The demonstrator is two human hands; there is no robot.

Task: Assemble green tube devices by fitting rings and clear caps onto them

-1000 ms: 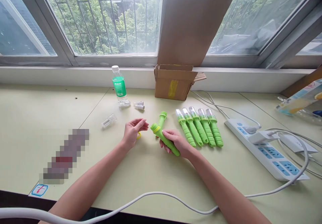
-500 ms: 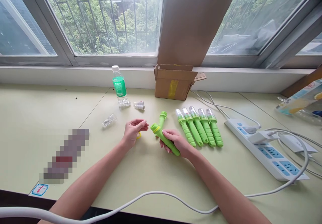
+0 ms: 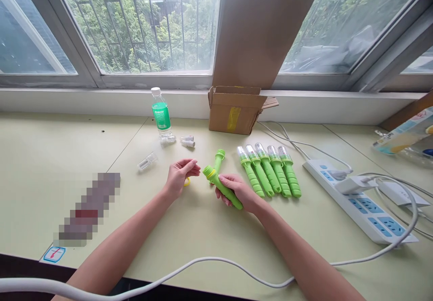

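Green handles [image 3: 227, 193], seven, one in right fingers [image 3: 227, 181]

In my view the right hand [image 3: 237, 192] has a handle [image 3: 221, 184] in its grip, pointing toward the left hand [image 3: 181, 177], with a second handle [image 3: 219, 159] behind it on the table [image 3: 189, 242]. To the right I see a row of capped handles [image 3: 269, 172], then a power strip [image 3: 358, 201]; to the left lies a loose cap [image 3: 147, 161]. Farther back I have a bottle [image 3: 161, 117], small cylinders [image 3: 188, 143] right of its base, and a carton [image 3: 235, 113] behind the second handle.
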